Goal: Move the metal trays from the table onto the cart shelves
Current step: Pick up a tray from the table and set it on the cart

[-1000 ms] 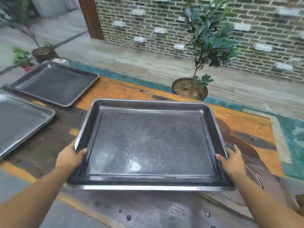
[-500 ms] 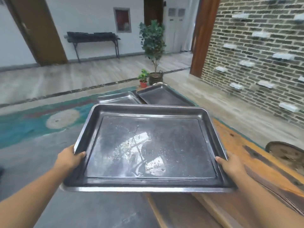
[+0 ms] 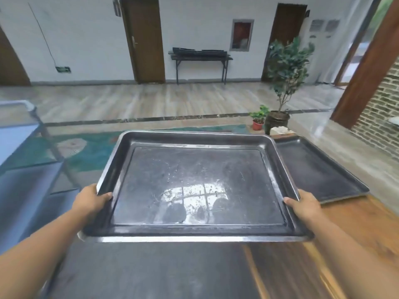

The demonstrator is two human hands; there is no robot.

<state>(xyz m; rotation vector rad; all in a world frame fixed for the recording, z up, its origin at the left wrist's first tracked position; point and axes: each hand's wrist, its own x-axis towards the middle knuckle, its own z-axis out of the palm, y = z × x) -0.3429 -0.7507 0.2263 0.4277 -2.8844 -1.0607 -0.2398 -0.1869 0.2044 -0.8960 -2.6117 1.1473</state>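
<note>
The metal tray is held level above the near table, gripped at opposite side rims for balance. The left hand and right hand are each curled round a rim, thumbs on top. The cart is seen at left; another tray lies far right.

Roomy indoor hall or lobby: wide pale plank floor, white wall with tall brown wooden doors, black folding table against it, leafy potted tree, grey brick wall at right, teal patterned rug, grey metal shelf cart at left.
</note>
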